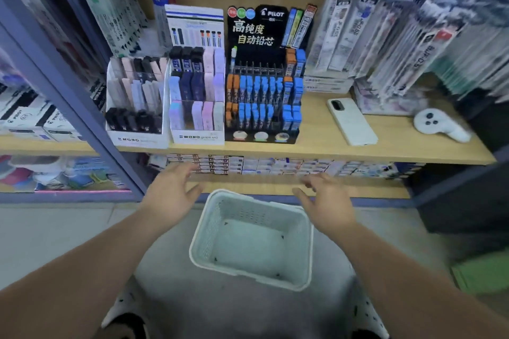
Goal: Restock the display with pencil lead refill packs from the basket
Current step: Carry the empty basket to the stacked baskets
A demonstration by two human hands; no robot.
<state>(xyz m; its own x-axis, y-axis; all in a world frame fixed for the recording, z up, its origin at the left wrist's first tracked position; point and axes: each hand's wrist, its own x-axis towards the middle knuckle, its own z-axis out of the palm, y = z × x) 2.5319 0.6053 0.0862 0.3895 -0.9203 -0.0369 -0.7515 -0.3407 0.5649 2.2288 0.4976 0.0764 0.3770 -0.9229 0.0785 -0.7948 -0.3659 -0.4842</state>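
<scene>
Stationery shop shelf point(330, 143) is shown, its black display point(256, 36) largely filled with lead refill packs point(259, 88). Below, the basket point(220, 217) is seen empty; left hand point(170, 195) and right hand point(327, 203) are held loose, grasping nothing. Restocking is judged finished.

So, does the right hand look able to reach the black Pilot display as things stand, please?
Probably yes: the right hand hovers open and empty above the basket, with nothing between it and the Pilot display.
</scene>
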